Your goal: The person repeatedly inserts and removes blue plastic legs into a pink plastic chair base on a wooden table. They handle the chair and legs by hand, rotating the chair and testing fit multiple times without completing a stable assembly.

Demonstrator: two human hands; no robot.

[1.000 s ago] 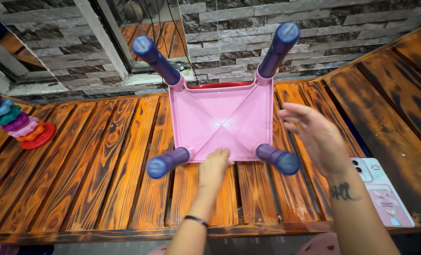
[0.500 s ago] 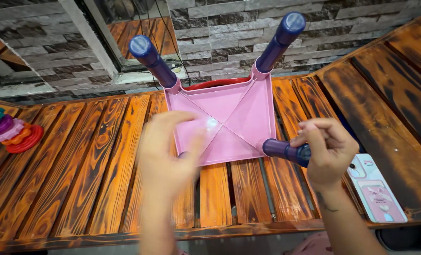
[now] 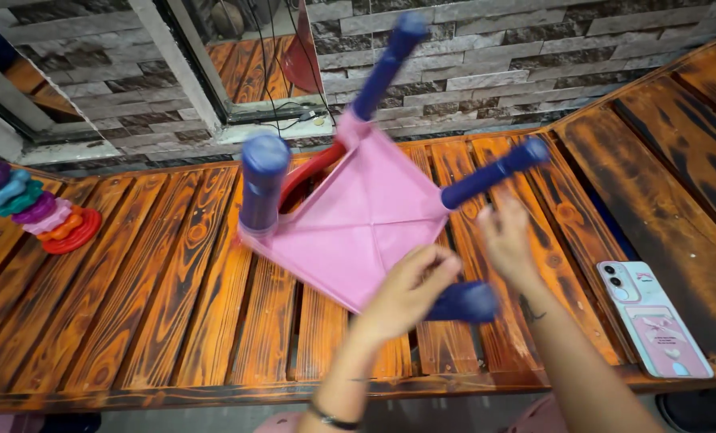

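On the slatted wooden tabletop (image 3: 173,305), centre, the upturned pink toy table (image 3: 358,220) tilts. Left hand (image 3: 410,293) wraps the blue leg (image 3: 464,302) at five o'clock; right hand (image 3: 506,240) looks loose, grip unclear. Best twist squarely, steadying the top.

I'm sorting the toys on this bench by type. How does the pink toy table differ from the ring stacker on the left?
The pink toy table lies upside down and tilted, its blue legs in the air; the ring stacker lies untouched at the bench's left edge. The table is far larger. The table is pink and blue; the stacker has many colours. The left hand grips the table; no hand is near the stacker. Both rest on the wooden slat bench.
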